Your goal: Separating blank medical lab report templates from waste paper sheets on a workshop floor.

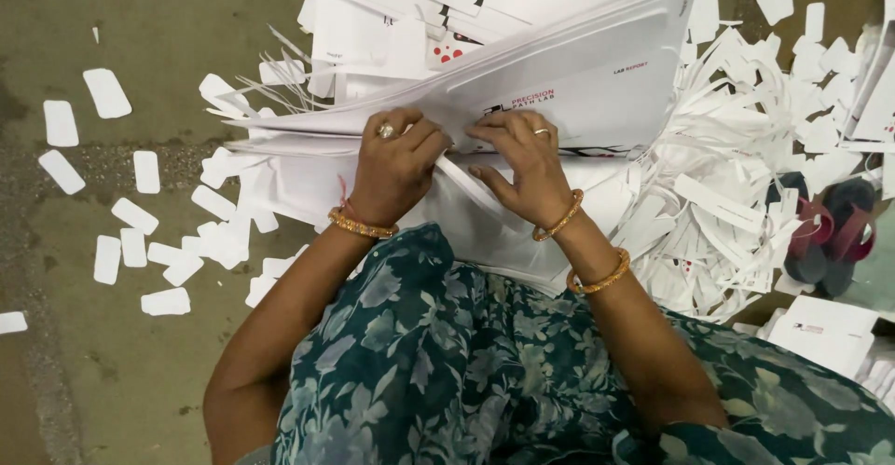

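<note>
A grey floor (140, 353) carries scattered white paper offcuts (746, 176). A thick stack of white die-cut sheets (559, 83) lies before the person's lap. Both hands rest knuckles-up at its near edge: the left hand (392, 167) pinches a sheet, the right hand (527, 162) presses down with fingers curled.

1. Lit evenly and softly, with no hard shadows anywhere in the frame.
2. Washed out toward glare on the white card sheets (597, 74) at upper centre.
3. Stayed dimmer along the floor (140, 18) at left.
4. Bent slightly at the edges; blurred mildly at the far right.
</note>
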